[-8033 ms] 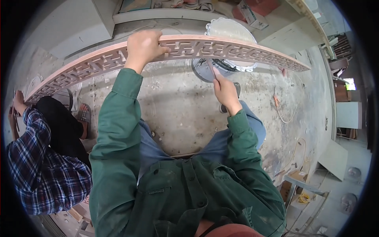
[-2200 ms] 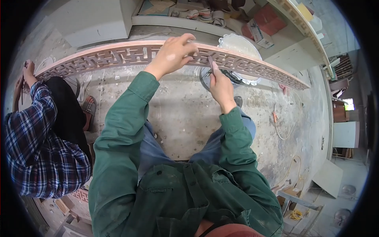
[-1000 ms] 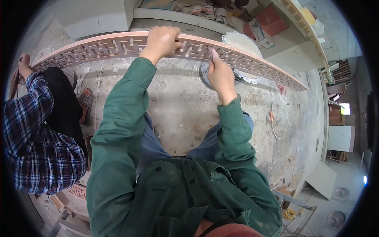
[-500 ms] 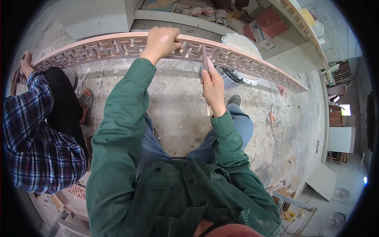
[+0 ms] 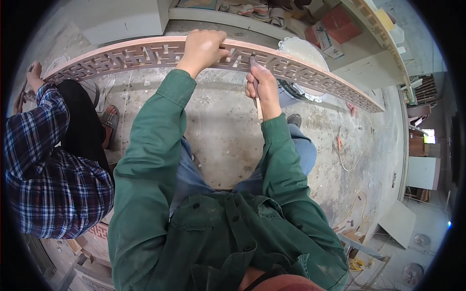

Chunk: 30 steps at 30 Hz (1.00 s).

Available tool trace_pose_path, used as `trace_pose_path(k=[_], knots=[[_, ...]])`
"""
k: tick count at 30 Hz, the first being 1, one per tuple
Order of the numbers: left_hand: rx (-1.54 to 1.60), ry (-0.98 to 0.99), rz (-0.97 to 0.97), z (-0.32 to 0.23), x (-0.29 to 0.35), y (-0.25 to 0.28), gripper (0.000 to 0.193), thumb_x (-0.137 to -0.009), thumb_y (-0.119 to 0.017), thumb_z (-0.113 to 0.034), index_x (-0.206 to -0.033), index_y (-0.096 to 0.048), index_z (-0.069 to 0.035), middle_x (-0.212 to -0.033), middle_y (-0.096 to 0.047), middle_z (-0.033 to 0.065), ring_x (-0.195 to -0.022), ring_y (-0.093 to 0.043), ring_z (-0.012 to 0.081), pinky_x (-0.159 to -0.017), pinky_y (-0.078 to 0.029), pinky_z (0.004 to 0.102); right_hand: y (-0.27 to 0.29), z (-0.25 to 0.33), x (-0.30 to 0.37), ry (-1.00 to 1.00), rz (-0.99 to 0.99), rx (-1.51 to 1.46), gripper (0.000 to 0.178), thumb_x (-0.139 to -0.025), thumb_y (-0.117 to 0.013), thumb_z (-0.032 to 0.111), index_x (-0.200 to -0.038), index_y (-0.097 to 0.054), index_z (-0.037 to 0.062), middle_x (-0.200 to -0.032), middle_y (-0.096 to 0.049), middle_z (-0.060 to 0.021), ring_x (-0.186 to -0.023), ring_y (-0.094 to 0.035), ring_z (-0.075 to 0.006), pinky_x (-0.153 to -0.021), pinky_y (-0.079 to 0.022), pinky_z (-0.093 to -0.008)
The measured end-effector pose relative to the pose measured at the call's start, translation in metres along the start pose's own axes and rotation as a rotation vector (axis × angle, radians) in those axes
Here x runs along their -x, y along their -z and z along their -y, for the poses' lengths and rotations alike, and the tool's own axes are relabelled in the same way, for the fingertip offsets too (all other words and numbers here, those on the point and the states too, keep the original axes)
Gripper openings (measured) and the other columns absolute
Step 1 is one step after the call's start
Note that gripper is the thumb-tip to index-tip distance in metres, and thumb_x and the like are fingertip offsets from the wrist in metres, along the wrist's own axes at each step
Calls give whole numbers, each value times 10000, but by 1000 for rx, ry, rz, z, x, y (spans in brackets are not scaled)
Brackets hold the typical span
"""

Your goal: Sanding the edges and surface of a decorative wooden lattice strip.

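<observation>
A long reddish-brown wooden fretwork panel (image 5: 145,57), pierced with a geometric lattice, stretches across the far side in front of me. My left hand (image 5: 203,47) is closed over its top edge near the middle, fingers gripping the rail. My right hand (image 5: 264,83) is closed around a thin wooden stick (image 5: 258,107), pale at its near end and dark at its far part. The stick's far end is at a lattice opening to the right of my left hand; how deep it goes in is hidden.
A co-worker in a plaid shirt (image 5: 53,184) sits at the left, a hand (image 5: 35,76) by the panel's left end. Behind the panel stands a bucket with a whitish lid (image 5: 303,51). A cabinet (image 5: 116,22) and a shelf with shoes (image 5: 262,12) line the far side. Cables (image 5: 340,143) lie on the floor.
My right hand has moved up toward the panel, and less of the stick's dark part shows beyond my fingers. My left hand keeps its hold on the top edge.
</observation>
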<state>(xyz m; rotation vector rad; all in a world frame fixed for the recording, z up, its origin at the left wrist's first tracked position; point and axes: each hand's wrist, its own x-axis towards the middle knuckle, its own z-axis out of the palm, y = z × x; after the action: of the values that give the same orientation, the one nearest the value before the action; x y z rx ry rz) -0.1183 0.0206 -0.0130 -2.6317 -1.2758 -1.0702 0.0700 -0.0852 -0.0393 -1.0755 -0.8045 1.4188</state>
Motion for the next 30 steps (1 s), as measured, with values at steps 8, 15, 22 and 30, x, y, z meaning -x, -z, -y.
trace_pose_path(k=[8,15,22,30], knots=[[-1,-6,15,0,-3,0,322,-668,-774,-353,-730,-594,-93,-722,-636,92,-743,-621,322,-646,-444,428,9,-8,25,-52,-42,-58,328,-987,-472,191,-1252,-451,-1,-673,-488,-11,-387,-397,-95,-366,-352,-252],[-4,51,110,0,0,2,307,-664,-782,-362,-738,-622,-111,-712,-655,71,-748,-648,285,-672,-439,419,4,-15,12,-15,-26,-120,284,-992,-492,203,-1227,-452,50,-698,-495,-15,-399,-392,-94,-382,-342,-255],[24,-1,5,4,-1,-3,311,-656,-783,-348,-756,-619,-104,-700,-647,74,-737,-638,305,-672,-432,423,21,-38,58,32,-114,447,331,-958,-542,163,-1258,-432,79,-657,-520,-22,-452,-454,-114,-416,-382,-281],[19,-7,12,8,1,-6,358,-660,-772,-372,-736,-579,-79,-711,-624,91,-721,-611,327,-630,-428,434,26,-19,35,421,-73,1243,433,-920,-555,139,-1341,-463,184,-1002,-647,-240,-893,-616,-440,-724,-489,-471]])
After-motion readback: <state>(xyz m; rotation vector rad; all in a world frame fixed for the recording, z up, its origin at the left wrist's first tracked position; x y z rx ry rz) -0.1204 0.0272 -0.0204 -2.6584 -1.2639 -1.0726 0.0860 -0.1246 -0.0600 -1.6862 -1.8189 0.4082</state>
